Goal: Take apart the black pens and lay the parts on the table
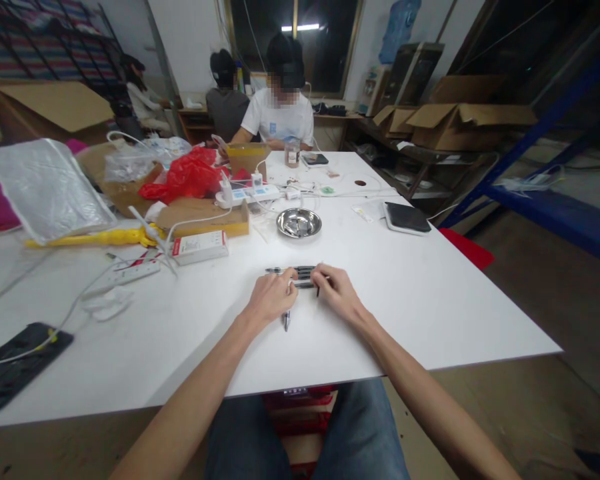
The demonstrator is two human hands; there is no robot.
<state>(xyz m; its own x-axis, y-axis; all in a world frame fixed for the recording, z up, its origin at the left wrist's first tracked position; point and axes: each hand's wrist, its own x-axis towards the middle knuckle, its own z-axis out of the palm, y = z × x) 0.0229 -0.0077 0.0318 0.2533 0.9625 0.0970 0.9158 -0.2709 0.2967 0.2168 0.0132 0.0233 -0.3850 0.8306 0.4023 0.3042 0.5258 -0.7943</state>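
Near the front of the white table (pixel 445 300), several dark pens (pixel 306 272) lie side by side, crosswise to me. My left hand (pixel 271 295) is at their left end, its fingers closed on a pen (pixel 305 285) that spans the gap between my hands. Below those fingers sticks out the clear tip of another pen (pixel 287 321); whether it is held or just lies there I cannot tell. My right hand (pixel 339 291) is at the right end, thumb and fingers pinched together. A small dark piece (pixel 318 291) pokes out under them, its kind unclear.
Beyond the pens stands a shiny metal dish (pixel 299 223) with small dark pieces inside. Left are a white box (pixel 200 247), cables, a power strip (pixel 247 195) and a red bag (pixel 190 175). A black-topped device (pixel 407 219) lies right. A person (pixel 280 117) sits across the table.
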